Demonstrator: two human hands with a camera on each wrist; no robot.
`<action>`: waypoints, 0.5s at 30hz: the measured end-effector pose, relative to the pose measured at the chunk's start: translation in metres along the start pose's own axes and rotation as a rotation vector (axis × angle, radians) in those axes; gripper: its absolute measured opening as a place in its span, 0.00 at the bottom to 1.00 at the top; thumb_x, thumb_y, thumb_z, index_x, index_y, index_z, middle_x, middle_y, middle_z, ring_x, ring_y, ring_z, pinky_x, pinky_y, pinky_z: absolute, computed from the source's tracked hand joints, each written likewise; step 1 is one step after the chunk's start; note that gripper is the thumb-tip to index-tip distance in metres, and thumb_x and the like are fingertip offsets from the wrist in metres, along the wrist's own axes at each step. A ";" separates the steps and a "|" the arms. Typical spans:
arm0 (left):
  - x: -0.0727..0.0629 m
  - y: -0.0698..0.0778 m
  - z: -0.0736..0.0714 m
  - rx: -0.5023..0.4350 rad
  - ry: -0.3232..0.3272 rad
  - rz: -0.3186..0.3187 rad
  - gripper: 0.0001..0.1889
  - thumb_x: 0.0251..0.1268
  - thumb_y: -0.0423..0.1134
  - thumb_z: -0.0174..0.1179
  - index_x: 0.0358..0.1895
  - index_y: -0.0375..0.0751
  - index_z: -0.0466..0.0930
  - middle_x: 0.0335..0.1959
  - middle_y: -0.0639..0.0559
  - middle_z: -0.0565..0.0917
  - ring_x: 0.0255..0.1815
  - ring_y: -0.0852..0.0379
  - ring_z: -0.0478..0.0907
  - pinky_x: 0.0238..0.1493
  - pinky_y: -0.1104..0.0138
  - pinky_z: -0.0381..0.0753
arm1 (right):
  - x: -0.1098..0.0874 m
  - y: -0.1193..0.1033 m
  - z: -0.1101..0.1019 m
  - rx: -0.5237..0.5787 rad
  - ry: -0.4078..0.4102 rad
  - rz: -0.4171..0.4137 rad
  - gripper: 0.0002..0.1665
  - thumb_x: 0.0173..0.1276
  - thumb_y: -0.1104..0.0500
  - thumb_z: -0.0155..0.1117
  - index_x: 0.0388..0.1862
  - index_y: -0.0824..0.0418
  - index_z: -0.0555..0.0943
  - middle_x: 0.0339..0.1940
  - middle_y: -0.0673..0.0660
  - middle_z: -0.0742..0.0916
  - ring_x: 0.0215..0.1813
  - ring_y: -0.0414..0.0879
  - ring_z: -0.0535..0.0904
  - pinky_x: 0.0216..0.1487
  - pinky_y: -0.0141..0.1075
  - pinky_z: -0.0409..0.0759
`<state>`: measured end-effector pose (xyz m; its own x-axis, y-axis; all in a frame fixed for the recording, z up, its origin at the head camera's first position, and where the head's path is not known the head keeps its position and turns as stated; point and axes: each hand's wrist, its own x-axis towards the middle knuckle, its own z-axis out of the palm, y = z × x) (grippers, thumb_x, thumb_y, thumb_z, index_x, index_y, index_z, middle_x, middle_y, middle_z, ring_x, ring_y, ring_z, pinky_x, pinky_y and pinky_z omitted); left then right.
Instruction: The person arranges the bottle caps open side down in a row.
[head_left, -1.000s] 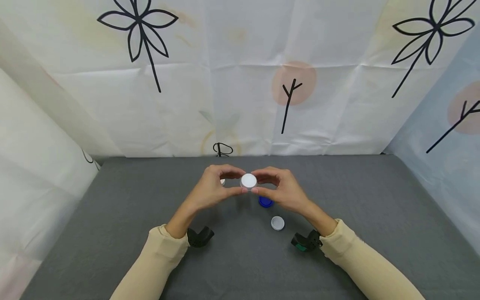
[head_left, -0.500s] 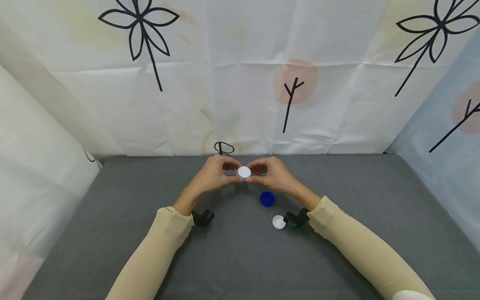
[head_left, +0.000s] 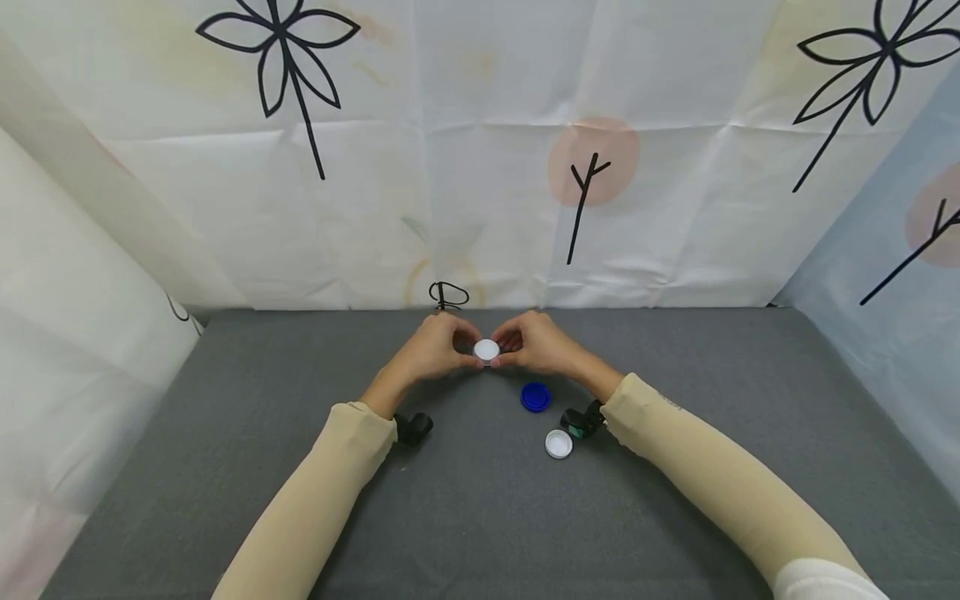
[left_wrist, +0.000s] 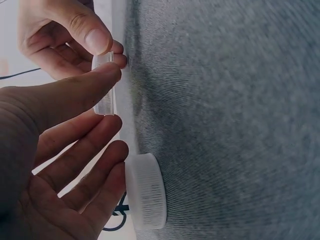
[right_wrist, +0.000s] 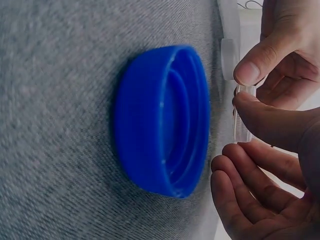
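Observation:
Both hands hold a small white bottle cap (head_left: 487, 349) between them, its flat top facing up and its ridged side (left_wrist: 104, 104) showing in the left wrist view. The left hand (head_left: 435, 346) pinches one side of it with thumb and fingertips. From the opposite side, the right hand (head_left: 546, 343) grips it the same way. Another white ridged cap (left_wrist: 146, 192) sits on the grey cloth close by the left hand's fingers; the left hand hides it in the head view. Nearer the body than the right hand lies a blue cap (head_left: 536, 397), hollow side up.
A second loose white cap (head_left: 558, 444) lies hollow side up, close to the right wrist's black camera (head_left: 582, 421). Grey cloth (head_left: 480, 517) covers the table. Behind it hangs a white patterned sheet (head_left: 480, 208).
Both hands have moved away from the body with the white cap, then lowered it slightly. The blue cap, partly hidden by the right hand before, now shows whole. The loose caps have stayed put.

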<state>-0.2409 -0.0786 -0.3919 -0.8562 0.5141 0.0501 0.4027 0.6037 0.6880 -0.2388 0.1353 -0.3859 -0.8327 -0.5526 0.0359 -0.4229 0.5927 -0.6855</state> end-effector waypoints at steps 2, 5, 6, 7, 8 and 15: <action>0.001 0.000 0.000 0.017 -0.008 -0.008 0.12 0.54 0.35 0.78 0.41 0.39 0.89 0.41 0.51 0.89 0.47 0.53 0.85 0.53 0.57 0.82 | 0.002 0.001 0.001 -0.028 -0.009 0.005 0.17 0.61 0.61 0.79 0.46 0.66 0.88 0.39 0.56 0.90 0.43 0.47 0.86 0.46 0.35 0.84; 0.001 -0.001 0.000 0.045 -0.024 -0.016 0.13 0.54 0.35 0.78 0.42 0.39 0.89 0.41 0.50 0.90 0.47 0.53 0.85 0.53 0.57 0.82 | 0.005 0.001 0.001 -0.073 -0.021 0.014 0.17 0.60 0.59 0.80 0.46 0.66 0.88 0.39 0.55 0.90 0.43 0.46 0.86 0.47 0.36 0.83; 0.002 -0.001 0.000 0.055 -0.028 -0.018 0.13 0.54 0.35 0.78 0.43 0.39 0.89 0.41 0.50 0.90 0.47 0.53 0.85 0.53 0.56 0.81 | 0.006 0.001 0.002 -0.086 -0.023 0.013 0.17 0.60 0.58 0.80 0.46 0.66 0.88 0.39 0.54 0.90 0.43 0.46 0.86 0.47 0.36 0.83; 0.002 -0.001 0.000 0.066 -0.032 -0.022 0.13 0.54 0.35 0.78 0.43 0.38 0.89 0.41 0.50 0.90 0.47 0.53 0.85 0.53 0.56 0.81 | 0.007 0.000 0.002 -0.097 -0.026 0.011 0.18 0.60 0.58 0.80 0.46 0.66 0.88 0.39 0.54 0.90 0.44 0.46 0.86 0.47 0.36 0.83; 0.002 -0.001 -0.001 0.076 -0.036 -0.025 0.14 0.54 0.35 0.78 0.43 0.38 0.89 0.41 0.50 0.90 0.46 0.53 0.85 0.53 0.56 0.81 | 0.008 0.000 0.002 -0.107 -0.028 0.010 0.18 0.60 0.58 0.80 0.46 0.65 0.89 0.39 0.54 0.90 0.44 0.47 0.86 0.47 0.37 0.83; 0.004 -0.003 0.001 0.132 -0.050 -0.043 0.14 0.54 0.36 0.79 0.44 0.39 0.89 0.40 0.51 0.89 0.44 0.55 0.84 0.51 0.57 0.81 | 0.011 0.001 0.006 -0.155 -0.022 -0.026 0.17 0.59 0.58 0.81 0.44 0.65 0.89 0.37 0.53 0.90 0.42 0.45 0.85 0.45 0.36 0.83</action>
<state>-0.2455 -0.0774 -0.3944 -0.8577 0.5139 -0.0158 0.4080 0.6992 0.5871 -0.2460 0.1266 -0.3900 -0.8137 -0.5802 0.0351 -0.4953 0.6606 -0.5641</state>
